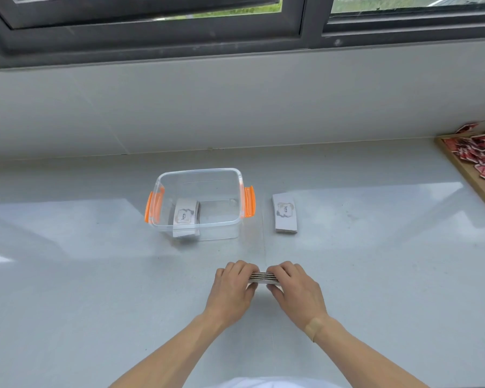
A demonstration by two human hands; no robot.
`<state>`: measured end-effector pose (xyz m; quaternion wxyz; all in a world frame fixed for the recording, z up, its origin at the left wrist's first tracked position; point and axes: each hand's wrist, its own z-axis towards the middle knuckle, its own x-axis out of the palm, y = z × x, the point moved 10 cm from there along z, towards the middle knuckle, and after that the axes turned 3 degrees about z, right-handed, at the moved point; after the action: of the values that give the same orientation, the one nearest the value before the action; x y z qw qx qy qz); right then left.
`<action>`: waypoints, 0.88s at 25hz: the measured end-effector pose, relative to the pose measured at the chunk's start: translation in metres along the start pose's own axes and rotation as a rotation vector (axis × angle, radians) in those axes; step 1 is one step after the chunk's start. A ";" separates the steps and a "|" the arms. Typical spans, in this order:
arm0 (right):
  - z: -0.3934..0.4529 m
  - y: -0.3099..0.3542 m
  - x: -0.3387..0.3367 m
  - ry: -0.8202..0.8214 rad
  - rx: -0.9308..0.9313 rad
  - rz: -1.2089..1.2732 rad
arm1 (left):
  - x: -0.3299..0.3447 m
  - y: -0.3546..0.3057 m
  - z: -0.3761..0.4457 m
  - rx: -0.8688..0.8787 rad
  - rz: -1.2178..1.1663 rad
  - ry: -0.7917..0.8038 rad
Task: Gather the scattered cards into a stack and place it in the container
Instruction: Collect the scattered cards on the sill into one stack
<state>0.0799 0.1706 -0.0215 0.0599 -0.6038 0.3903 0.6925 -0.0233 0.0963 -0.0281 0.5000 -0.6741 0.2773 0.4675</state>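
The pale grey surface (95, 275) runs wide beneath a dark-framed window (157, 23), with a low white wall behind it. At the far right edge a wooden tray (472, 177) holds a heap of small red-backed cards (479, 155).

Near the middle stands the clear container (237, 175), open-topped, with an orange clip handle on each short side. Its long axis runs left to right. Inside, against its left half, lies a stack of white cards (186, 217) with its long axis pointing away from the person; the top card reads "love".

Just right of the container, apart from it, a second stack (284, 217) lies flat on the surface, long axis also running near to far, its label turned the same way.

Closest to the person, the left hand (230, 289) and right hand (297, 289) meet over a third stack (263, 277). Each grip is curled and pressed against an end of this stack, pinching it between them, so its long axis runs left to right. Its striped edge faces the camera. A tan plaster (314, 327) sits on the right wrist.
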 end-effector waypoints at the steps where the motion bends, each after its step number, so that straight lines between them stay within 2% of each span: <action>1: -0.001 0.002 0.004 0.022 -0.014 -0.015 | 0.004 0.003 -0.003 -0.011 0.015 0.020; 5: -0.005 -0.001 0.026 0.130 -0.009 -0.062 | 0.023 0.012 -0.011 -0.078 0.085 0.113; 10: -0.004 0.002 0.012 0.061 -0.045 -0.045 | 0.016 0.011 -0.006 -0.060 0.061 0.073; 18: -0.005 -0.001 0.023 0.115 -0.036 -0.057 | 0.030 0.014 -0.006 -0.073 0.106 0.154; 22: -0.002 -0.001 0.011 0.048 -0.093 -0.048 | 0.030 0.015 0.002 -0.051 0.113 0.221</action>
<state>0.0789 0.1655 -0.0313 0.0388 -0.6316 0.3445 0.6935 -0.0241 0.0964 -0.0616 0.4217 -0.7174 0.3563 0.4248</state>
